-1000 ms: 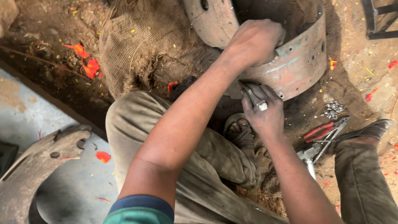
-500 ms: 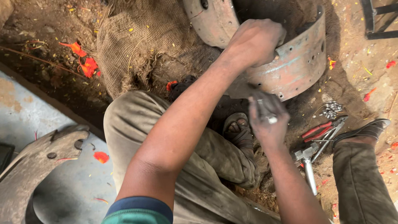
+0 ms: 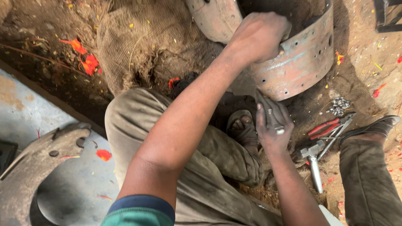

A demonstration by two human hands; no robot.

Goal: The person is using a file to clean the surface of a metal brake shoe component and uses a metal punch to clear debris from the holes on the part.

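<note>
Left hand point(image 3: 258, 37) is gripping the curved rusty perforated steel shoe point(image 3: 299, 67) at its rim, right hand point(image 3: 272, 127) clenching a slim metal punch point(image 3: 269, 115) just below, best kept braced firmly.

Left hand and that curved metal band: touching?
Touching. The head view shows the left hand gripping the top edge of the curved metal band, fingers wrapped over its rim.

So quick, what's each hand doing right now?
Left hand: closed, gripping the rim of the curved metal shell.
Right hand: closed around a slim metal tool.
</note>
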